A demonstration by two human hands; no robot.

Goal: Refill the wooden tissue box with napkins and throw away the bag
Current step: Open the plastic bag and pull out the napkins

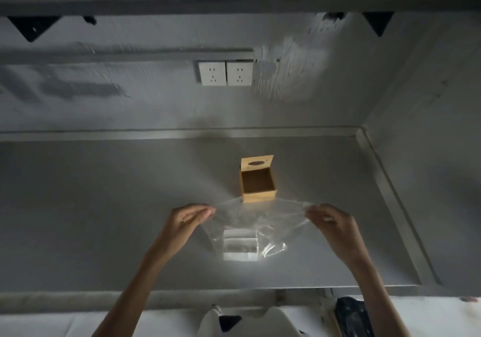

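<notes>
A small wooden tissue box (258,196) stands on the grey counter, its lid tipped up at the back and its inside bare. Just in front of it I hold a clear plastic bag (260,216) stretched wide at its mouth. My left hand (188,218) pinches the bag's left edge and my right hand (331,219) pinches the right edge. A white stack of napkins (240,244) sits in the bottom of the bag, resting on the counter.
The grey counter (104,206) runs back to a wall with two white sockets (225,73). A raised rim (395,201) borders the right side. The counter's front edge (182,291) is near my body; dark objects lie below at the right.
</notes>
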